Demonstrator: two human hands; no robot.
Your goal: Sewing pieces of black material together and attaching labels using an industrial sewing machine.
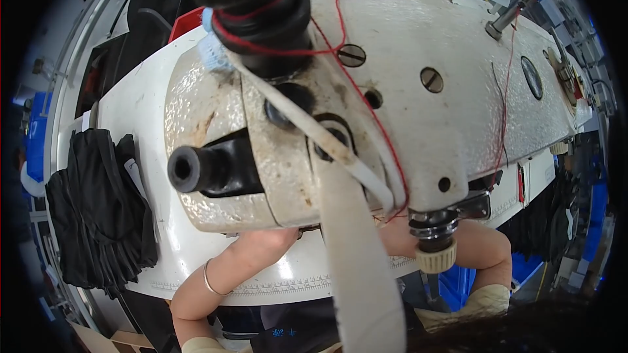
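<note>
A white sewing machine [392,111] stood in the middle of the worktop [176,248], filling most of the view. The person's left hand [278,240] reached in at the machine's near edge, with a bracelet [208,278] on that arm; its fingers were hidden below the machine, so how far they were open and what they held could not be told. The right forearm [481,250] came in from the other side, and its hand was out of sight behind the machine, its grip also impossible to tell. Red thread [386,134] looped round a black post [261,16] and ran down over the machine, while a broad white strap [360,261] hung toward the near side. Of the containers, 1 red bin [186,25] showed behind the machine at the left, 1 blue bin [458,285] sat below the worktop beside the right arm, and a cardboard box [98,340] lay low at the left; their contents could not be made out. A pile of black cloth [101,216] lay on the worktop's left end, a white tag [134,173] on it.
</note>
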